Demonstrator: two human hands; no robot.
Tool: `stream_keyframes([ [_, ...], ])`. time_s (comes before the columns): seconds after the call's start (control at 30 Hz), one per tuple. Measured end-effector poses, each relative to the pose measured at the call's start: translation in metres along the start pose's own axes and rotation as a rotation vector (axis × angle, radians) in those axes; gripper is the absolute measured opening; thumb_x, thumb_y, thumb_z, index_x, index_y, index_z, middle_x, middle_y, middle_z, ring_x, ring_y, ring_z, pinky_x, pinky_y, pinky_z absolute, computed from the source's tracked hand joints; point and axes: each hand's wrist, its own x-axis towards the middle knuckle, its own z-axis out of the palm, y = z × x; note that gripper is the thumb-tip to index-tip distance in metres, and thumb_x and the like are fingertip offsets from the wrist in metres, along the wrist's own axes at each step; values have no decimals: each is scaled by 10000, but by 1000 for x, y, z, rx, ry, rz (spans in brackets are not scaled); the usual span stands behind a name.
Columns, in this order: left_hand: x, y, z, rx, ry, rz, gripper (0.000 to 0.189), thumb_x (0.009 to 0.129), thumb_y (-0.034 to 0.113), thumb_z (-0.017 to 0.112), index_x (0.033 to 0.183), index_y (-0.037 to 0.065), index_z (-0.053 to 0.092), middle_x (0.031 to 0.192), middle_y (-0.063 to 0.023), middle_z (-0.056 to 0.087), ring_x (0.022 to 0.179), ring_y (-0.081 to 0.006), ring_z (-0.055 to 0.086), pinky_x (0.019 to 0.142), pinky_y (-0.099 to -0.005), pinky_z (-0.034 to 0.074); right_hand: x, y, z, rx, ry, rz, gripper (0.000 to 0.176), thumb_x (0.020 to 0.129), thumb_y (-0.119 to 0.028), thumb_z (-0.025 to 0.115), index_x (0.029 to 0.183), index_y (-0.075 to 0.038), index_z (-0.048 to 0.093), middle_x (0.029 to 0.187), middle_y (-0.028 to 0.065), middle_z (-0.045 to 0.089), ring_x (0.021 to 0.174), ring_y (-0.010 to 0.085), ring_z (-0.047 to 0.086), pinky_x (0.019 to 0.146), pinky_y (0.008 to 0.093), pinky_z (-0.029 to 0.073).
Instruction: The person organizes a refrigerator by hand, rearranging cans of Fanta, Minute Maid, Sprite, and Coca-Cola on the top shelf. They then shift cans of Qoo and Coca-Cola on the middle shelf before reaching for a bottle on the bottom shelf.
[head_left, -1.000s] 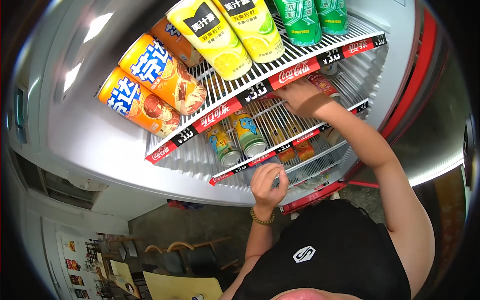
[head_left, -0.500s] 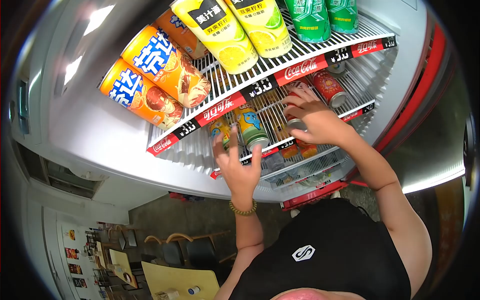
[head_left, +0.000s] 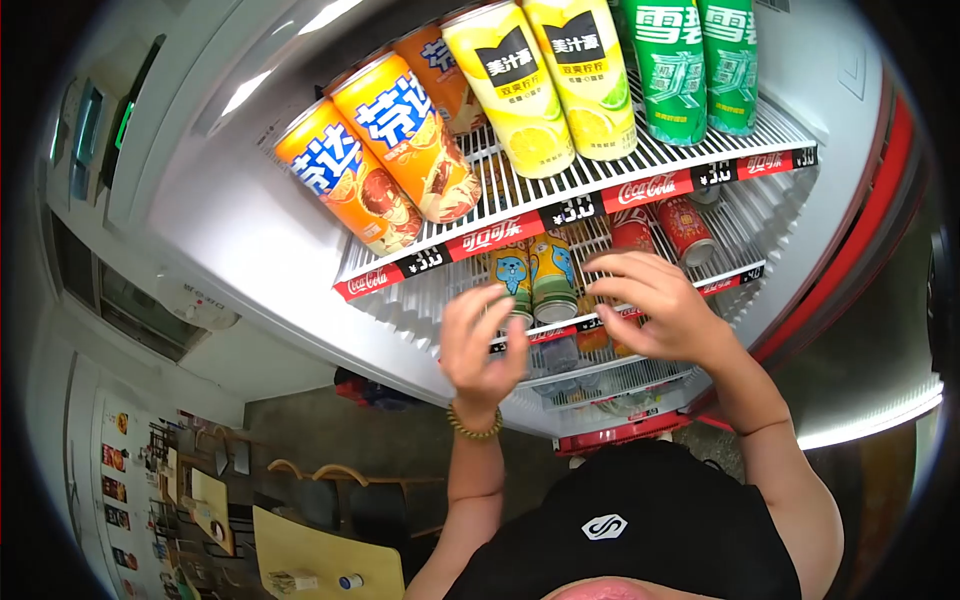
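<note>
White upper shelf (head_left: 510, 204) overhangs red cans (head_left: 685, 232) (right hand (head_left: 665, 310) near).

Beyond the fridge, wooden chairs with curved backs (head_left: 340, 472) line a pale yellow rectangular table (head_left: 325, 555) on a dark grey floor (head_left: 290, 420); small colourful posters (head_left: 115, 487) hang on a white wall (head_left: 85, 460).

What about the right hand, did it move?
Yes, the right hand has come out from beneath the upper shelf, to below its front edge.
</note>
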Motion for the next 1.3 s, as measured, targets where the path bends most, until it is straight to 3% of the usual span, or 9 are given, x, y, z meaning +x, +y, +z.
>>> stream_keyframes([
  [0.1,46,7,-29,159,269,187,250,872,-68,571,1113,-74,637,1164,-234,655,1097,-366,664,980,-466,550,39,-31,-5,82,64,-204,342,788,-48,774,1121,-49,699,1273,144,684,1092,323,710,864,412,592],
  [0.23,99,-8,-44,408,331,-20,574,884,100,721,1411,-16,526,1292,-229,622,1178,-366,616,1017,-477,493,105,-53,-1,52,246,-368,468,777,-17,764,1234,-59,673,1310,165,645,1091,335,697,863,414,591],
  [0.33,114,4,-47,349,222,-232,767,905,122,744,1559,14,358,1327,-232,622,1147,-346,662,980,-448,528,141,-55,11,-179,348,-204,563,869,-127,751,1400,-34,586,1396,231,574,1105,404,675,941,450,560],
  [0.47,118,-4,-48,236,51,-386,986,914,115,769,1667,71,133,1268,-219,702,1087,-306,735,946,-418,558,162,-39,29,-201,121,-16,642,930,-282,701,1492,-77,470,1221,317,591,876,436,711,789,498,596],
  [0.5,120,-7,-50,274,45,-374,1015,863,167,791,1661,98,167,1278,-295,680,1134,-462,690,918,-520,564,166,-36,34,-136,44,63,686,937,-296,695,1527,-81,420,1212,320,596,874,444,712,795,506,595],
  [0.73,138,-19,-48,158,78,-349,934,868,161,743,1635,23,227,1223,-306,698,1086,-445,720,902,-491,585,186,-30,41,-47,148,45,788,958,-294,666,1621,-105,284,1158,398,567,871,540,692,810,553,596],
  [0.93,143,-21,-46,311,3,-466,719,917,253,676,1526,-42,432,1114,-327,709,1019,-470,714,861,-513,564,207,-30,39,-69,-163,211,699,959,-266,667,1595,-190,385,1144,416,592,992,555,676,899,562,561],
  [1.1,143,-25,-47,446,-75,-454,536,934,334,687,1322,-33,643,1125,-301,719,1037,-461,705,905,-507,547,206,-18,46,-116,-233,157,533,941,-257,655,1404,-5,572,931,308,732,905,467,727,863,528,579],
  [1.3,135,-29,-45,491,-17,-333,431,979,306,695,1255,-25,700,1154,-255,733,1083,-401,711,939,-456,538,209,-25,44,-201,-264,226,497,931,-234,640,1371,-6,594,928,297,736,897,454,733,852,530,584],
])
